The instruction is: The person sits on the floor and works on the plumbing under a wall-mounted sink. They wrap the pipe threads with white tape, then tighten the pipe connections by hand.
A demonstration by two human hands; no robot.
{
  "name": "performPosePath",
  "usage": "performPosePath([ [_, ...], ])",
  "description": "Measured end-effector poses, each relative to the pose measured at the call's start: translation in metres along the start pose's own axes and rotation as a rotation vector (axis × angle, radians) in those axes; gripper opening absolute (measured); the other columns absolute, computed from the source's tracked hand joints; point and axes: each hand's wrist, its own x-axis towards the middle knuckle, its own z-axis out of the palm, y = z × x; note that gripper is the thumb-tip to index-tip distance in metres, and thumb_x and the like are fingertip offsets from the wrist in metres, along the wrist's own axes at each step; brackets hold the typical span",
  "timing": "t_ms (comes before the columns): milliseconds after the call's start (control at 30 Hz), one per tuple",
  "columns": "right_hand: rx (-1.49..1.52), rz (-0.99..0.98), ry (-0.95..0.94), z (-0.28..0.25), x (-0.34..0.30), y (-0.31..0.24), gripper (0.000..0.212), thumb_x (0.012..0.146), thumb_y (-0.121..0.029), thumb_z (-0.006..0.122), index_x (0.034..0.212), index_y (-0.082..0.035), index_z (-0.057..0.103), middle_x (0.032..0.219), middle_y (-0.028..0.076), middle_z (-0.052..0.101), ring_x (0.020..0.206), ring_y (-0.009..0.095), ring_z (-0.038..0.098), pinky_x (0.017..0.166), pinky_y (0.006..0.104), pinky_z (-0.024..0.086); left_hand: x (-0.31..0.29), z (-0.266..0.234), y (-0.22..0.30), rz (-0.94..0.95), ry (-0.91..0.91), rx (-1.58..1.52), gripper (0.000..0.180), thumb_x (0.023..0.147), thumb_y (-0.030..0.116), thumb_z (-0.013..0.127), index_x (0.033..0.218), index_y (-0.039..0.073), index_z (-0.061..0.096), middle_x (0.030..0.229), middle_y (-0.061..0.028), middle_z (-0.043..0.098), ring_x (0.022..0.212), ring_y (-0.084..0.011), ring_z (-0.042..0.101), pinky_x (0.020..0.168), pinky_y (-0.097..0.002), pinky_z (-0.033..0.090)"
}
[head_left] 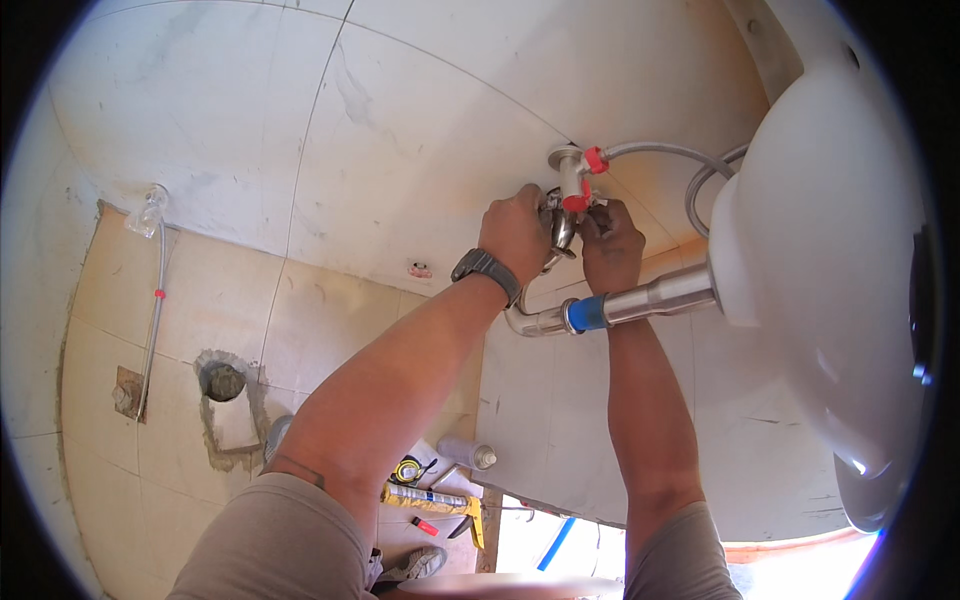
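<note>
My left hand (517,237), a dark watch on its wrist, is closed at the wall end of a chrome drain pipe (564,232). On the other side of the same pipe end, my right hand (613,247) has its fingers curled in and pinching. The fingertips of both are partly hidden. Just above and between the hands sits a metal angle valve (570,178) with red handles. Below them the trap bend (535,322) runs through a blue band (586,314) to a chrome tailpiece (660,298), passing over my right forearm.
A white washbasin (830,250) fills the right side. A braided hose (655,147) loops from the valve to it. On the floor lie a caulking gun (432,500), a tape measure (408,469) and a spray can (468,453). A drain hole (222,381) opens at the left.
</note>
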Motion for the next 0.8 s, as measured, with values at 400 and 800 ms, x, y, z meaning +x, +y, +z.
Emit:
performPosePath([
  [400,-0.462,-0.315,-0.127,-0.009,0.005,0.000,0.027,0.090,-0.003,0.068,0.116,-0.012,0.065,0.105,0.014,0.069,0.086,0.041,0.071,0.070,0.0524,0.057,0.000,-0.006,0.015,-0.048,-0.024,-0.105,0.035,0.092,0.029,0.072,0.097,-0.004,0.067,0.080,-0.0250,0.073,0.077,-0.0431,0.074,0.074,-0.0476,0.059],
  [800,-0.324,-0.449,-0.091,-0.010,0.009,0.014,0.023,0.093,-0.005,0.069,0.115,-0.012,0.065,0.110,0.013,0.068,0.089,0.041,0.070,0.072,0.0536,0.058,0.010,-0.008,0.023,-0.287,0.007,-0.212,0.049,0.089,0.044,0.073,0.098,-0.004,0.072,0.090,-0.0243,0.076,0.087,-0.0390,0.076,0.083,-0.0447,0.059],
])
